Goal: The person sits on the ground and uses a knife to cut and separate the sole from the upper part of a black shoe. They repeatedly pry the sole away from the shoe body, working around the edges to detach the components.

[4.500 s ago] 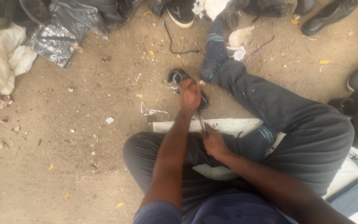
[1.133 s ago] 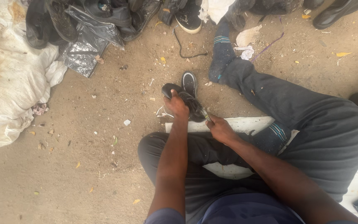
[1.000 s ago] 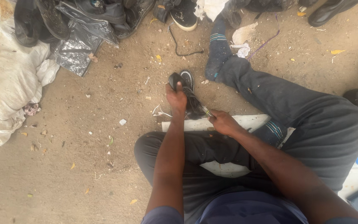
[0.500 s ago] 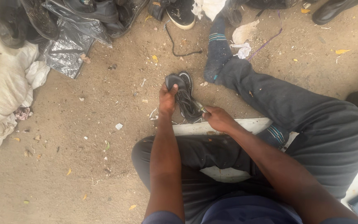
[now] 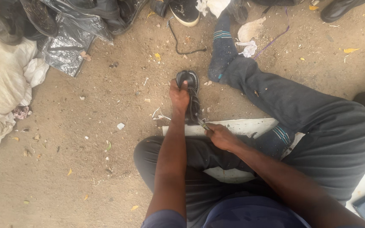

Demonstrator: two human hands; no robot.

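Left hand (image 5: 179, 95) is clamped on a black shoe (image 5: 189, 89); right hand (image 5: 219, 136) grips a thin tool (image 5: 202, 123) (tip hidden), so stitching seems underway; steady bracing is needed.

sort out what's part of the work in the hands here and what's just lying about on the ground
In use: black shoe gripped by left hand; small tool in right hand; white board under the legs.

Lying about: black plastic bag, white sack, black cord, sneaker.

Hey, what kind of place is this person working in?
Probably an outdoor, ground-level shoe repair spot: bare dirt ground, a black shoe held in the left hand, and more shoes beside black plastic bags.
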